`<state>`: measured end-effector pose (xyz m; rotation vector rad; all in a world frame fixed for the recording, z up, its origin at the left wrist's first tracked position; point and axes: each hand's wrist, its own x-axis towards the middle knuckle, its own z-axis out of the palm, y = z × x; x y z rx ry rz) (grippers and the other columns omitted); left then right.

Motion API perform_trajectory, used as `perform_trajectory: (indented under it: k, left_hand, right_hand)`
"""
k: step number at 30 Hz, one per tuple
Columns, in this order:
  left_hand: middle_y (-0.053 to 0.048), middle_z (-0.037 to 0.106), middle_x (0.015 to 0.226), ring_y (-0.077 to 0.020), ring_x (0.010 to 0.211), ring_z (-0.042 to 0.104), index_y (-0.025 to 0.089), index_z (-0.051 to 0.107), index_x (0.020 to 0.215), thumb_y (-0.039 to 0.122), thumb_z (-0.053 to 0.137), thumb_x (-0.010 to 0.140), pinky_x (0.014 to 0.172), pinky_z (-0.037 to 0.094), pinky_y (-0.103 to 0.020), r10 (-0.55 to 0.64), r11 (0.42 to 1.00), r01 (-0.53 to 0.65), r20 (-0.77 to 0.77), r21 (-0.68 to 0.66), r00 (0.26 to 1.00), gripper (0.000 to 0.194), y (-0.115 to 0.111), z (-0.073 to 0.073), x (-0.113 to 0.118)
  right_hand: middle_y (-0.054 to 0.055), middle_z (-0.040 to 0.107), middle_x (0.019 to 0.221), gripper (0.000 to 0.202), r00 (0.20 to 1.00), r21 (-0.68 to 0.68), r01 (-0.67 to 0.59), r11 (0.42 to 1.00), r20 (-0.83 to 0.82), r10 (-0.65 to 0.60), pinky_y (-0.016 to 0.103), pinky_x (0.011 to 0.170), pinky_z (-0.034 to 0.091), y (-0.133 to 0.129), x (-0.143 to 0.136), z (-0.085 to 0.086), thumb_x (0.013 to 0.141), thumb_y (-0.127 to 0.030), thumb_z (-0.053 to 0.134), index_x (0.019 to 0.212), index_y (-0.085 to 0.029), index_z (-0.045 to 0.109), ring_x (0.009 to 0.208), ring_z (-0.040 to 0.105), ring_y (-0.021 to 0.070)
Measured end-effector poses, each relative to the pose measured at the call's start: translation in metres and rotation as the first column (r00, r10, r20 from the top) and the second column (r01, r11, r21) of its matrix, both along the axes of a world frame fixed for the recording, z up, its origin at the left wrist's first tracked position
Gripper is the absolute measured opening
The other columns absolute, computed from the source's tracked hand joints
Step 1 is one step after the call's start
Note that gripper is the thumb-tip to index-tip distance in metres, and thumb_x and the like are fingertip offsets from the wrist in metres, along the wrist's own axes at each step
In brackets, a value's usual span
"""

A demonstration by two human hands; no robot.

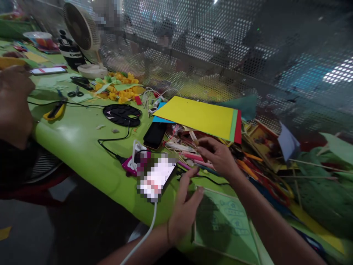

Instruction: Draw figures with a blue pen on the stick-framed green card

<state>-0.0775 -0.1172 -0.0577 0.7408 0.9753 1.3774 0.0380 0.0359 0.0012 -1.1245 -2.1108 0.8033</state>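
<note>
My left hand (184, 209) is beside the lit phone (157, 176), above the table's front part. Its thumb and fingers are apart with nothing between them. Farther forward, my right hand (219, 156) is closed, thumb and forefinger pinching a small pale strip (193, 137) whose exact kind I cannot make out. Under that hand lies a pile of sticks and pens (197, 157). A green sheet with line drawings (226, 222) lies below my wrists. Just beyond the right hand are stacked coloured sheets, yellow on top (198, 116).
A white cable (153, 217) runs from the lit phone. Near it are a purple power strip (131, 166) and a dark phone (155, 134). Scissors (275, 187) and a green bag (322, 184) crowd the right. Another person's hand (15, 88) is at left; a fan (81, 27) stands behind.
</note>
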Motion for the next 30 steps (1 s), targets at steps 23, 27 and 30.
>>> perform_trajectory:
  k: [23,27,30]
  left_hand:
    - [-0.007,0.071,0.091,-0.0228,0.087,0.064,0.02,0.067,0.095,0.046,0.046,0.105,0.085,0.046,-0.035,0.05,0.77,0.58,-0.932,0.264,0.358,0.035,0.016,0.015,0.028]
    - [-0.006,0.07,0.088,-0.0218,0.084,0.064,0.02,0.065,0.09,0.047,0.043,0.106,0.082,0.045,-0.033,0.072,0.741,0.626,-0.957,0.241,0.282,0.038,0.017,0.017,0.04]
    - [-0.005,0.068,0.083,-0.0209,0.079,0.062,0.021,0.064,0.086,0.048,0.04,0.106,0.079,0.045,-0.032,0.116,0.772,0.585,-0.96,0.249,0.255,0.041,0.023,0.019,0.034]
  right_hand:
    - [0.004,0.07,0.079,0.036,0.704,-0.537,0.073,0.84,-0.569,-0.425,0.022,0.052,0.051,-0.145,0.12,-0.011,0.07,-0.051,0.089,0.085,-0.02,0.08,0.06,0.06,0.0125]
    - [0.003,0.066,0.066,0.032,0.614,-0.539,0.163,0.827,-0.601,-0.512,0.02,0.045,0.047,-0.153,0.121,-0.027,0.072,-0.049,0.087,0.077,-0.018,0.079,0.054,0.058,0.0119]
    - [0.0,0.064,0.062,0.024,0.41,-0.525,0.289,0.8,-0.688,-0.599,0.018,0.04,0.041,-0.149,0.141,-0.035,0.074,-0.04,0.086,0.075,-0.019,0.074,0.048,0.054,0.0092]
